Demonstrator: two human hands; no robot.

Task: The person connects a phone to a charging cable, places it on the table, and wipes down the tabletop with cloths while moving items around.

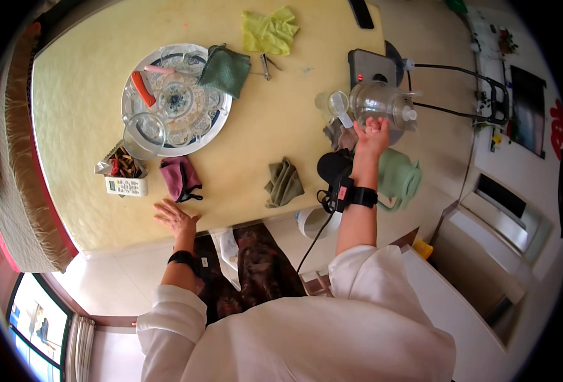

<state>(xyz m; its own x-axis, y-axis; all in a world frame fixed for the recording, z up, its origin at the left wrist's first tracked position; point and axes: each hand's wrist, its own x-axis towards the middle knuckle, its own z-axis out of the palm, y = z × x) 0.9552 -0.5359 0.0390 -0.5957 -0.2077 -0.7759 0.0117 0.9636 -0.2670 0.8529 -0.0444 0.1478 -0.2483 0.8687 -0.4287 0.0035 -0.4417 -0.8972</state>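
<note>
My left hand [174, 217] lies flat at the table's near edge, fingers spread, holding nothing. Just beyond it is a purple zip pouch [179, 177]. My right hand [374, 137] reaches to the near side of a clear glass teapot [377, 101] with a knobbed lid. Its fingers are partly curled against the glass; whether they grip a handle is hidden. Behind the teapot sits an electric hot plate [373, 67] with a lit red display. Left of the teapot stands a clear glass cup [337, 102]. Below my right hand's wrist side is a pale green pitcher [398, 176].
A round patterned tray [131, 79] holds glass cups, an orange-handled folding tool [143, 89] and a green cloth [226, 71]. Yellow [269, 31] and olive [285, 185] cloths, a nail clipper [265, 67], a phone [361, 13] and a remote control [126, 186] lie on the table [262, 129].
</note>
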